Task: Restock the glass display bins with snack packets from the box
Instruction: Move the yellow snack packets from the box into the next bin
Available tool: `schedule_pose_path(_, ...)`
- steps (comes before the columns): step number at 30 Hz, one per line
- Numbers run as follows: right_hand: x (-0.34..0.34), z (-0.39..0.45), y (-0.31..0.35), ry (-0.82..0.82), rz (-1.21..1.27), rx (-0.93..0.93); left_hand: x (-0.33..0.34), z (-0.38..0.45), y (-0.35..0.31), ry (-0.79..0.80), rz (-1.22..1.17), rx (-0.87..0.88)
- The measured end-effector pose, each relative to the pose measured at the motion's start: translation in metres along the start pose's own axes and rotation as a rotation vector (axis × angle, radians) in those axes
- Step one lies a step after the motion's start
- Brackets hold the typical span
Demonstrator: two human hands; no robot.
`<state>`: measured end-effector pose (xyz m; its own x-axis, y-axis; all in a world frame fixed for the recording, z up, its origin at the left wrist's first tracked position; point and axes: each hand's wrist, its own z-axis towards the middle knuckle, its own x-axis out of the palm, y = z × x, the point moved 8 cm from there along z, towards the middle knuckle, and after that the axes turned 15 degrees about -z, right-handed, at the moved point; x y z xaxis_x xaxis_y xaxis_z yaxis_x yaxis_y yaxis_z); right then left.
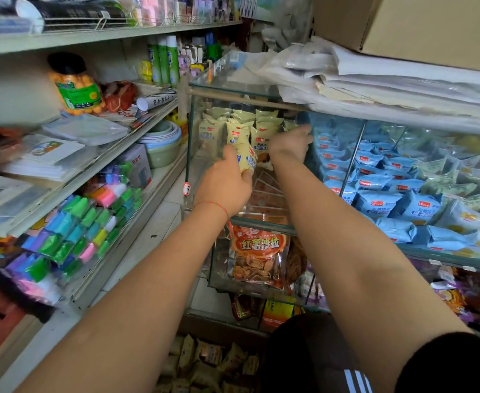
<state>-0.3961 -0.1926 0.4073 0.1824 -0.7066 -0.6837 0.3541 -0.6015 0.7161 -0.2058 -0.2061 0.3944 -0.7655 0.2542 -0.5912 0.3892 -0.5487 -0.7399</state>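
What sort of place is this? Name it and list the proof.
Most likely a small convenience shop. A glass display bin holds rows of pale yellow snack packets, its neighbour is piled with blue snack packets, and the white metal shelves on the left carry stationery, bowls and bottles.

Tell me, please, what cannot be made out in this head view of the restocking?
- Right hand: fingers reach behind the yellow packets; grip hidden.
- Box of packets: cut off by the bottom edge and the arms.
- Print on the packet in the left hand: too small.
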Motion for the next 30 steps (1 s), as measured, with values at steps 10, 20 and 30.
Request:
schedule_pose_path(10, -0.009, -0.091, 0.007, 0.616, 0.009, -0.367, -0.007, 0.002, 0.013, 0.046, -0.399, -0.217)
schedule_pose_path(20, -0.010, -0.109, 0.010, 0.685, -0.029, -0.602, -0.003, -0.001, 0.005, 0.108, -0.393, -0.201)
schedule_pose_path(30, -0.009, -0.038, 0.006, 0.141, -0.395, -0.353, -0.005, -0.002, 0.008, 0.066, -0.040, -0.131)
